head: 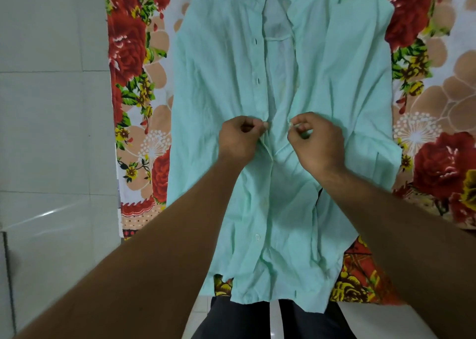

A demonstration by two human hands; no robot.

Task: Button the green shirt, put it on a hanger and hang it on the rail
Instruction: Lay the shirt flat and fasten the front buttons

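A pale green shirt (221,81) lies flat, collar away from the viewer, on a floral bedsheet (131,55). Its lower front is closed, with one fastened button (257,236) showing; the upper front lies open. The left hand (240,137) pinches the buttonhole edge, and the right hand (315,139) pinches the opposite edge, the two near each other at mid-shirt. Pale floor tiles (51,107) lie left.

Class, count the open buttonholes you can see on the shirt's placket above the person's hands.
2: one buttonhole high on the green shirt, another lower down, above the left hand. Others may be hidden by hands or folds.
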